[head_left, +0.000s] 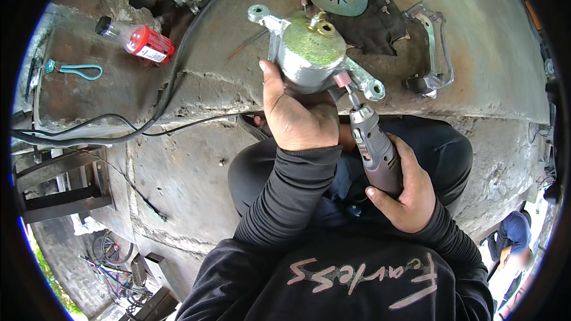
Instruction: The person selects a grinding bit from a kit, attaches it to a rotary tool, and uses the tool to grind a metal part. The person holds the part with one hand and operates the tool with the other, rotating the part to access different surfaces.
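Well, my right hand (413, 196) has its fingers wrapped around the back end of a grey hand grinder (377, 150), thumb on the near side and forefinger along the far side. My left hand (300, 116) cups a round metal housing (309, 70) from below and from its left; the thumb lies up along its side, while the other fingers are mostly hidden behind the metal, so I cannot tell just how they press.

The housing sits ahead and to the left of my right fingers. The grinder's long axis slants up and leftward to it, with the pink tip (342, 79) at the housing's side by the root of the right-hand lug; I cannot tell whether they touch. The two lugs run from upper left to lower right, and the lower one is nearer my right hand.

Beyond the housing, on the stained surface (493, 77), a round disc (351, 0) lies over a dark cloth (372, 35), with a metal bracket (437, 47) to the right. Well off to the left are a hose (175, 74), a red-labelled bottle (143, 41) and a blue cord loop (83, 71).
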The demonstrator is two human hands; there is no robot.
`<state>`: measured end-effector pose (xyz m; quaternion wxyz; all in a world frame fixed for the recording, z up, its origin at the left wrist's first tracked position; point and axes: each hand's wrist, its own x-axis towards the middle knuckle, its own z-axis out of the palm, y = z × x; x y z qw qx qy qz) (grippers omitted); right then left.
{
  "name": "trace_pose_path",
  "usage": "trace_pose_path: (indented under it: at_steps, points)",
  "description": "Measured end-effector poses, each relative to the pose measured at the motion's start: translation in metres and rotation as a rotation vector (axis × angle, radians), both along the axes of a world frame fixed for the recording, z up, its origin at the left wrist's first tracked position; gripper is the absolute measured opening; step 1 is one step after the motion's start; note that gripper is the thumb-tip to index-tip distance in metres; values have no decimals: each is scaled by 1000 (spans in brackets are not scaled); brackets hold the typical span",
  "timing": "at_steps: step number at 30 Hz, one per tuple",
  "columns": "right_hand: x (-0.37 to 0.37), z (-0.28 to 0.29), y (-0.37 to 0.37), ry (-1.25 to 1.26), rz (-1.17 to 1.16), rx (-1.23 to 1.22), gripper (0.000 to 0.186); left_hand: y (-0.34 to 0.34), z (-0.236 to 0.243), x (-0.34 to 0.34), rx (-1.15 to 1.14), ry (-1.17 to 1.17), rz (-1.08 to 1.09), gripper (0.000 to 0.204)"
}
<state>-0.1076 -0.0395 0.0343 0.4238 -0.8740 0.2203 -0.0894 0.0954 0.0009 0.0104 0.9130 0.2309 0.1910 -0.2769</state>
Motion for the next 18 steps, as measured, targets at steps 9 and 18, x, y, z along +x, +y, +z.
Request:
trace_pose_path:
  at_steps: [9, 18]
  points:
    - [-3, 4, 9, 15, -19, 31, 77, 4, 4, -1, -49, 25, -34, 35]
    - [-2, 16, 10, 96, 5, -85, 79, 9, -1, 5, -93, 43, -24, 33]
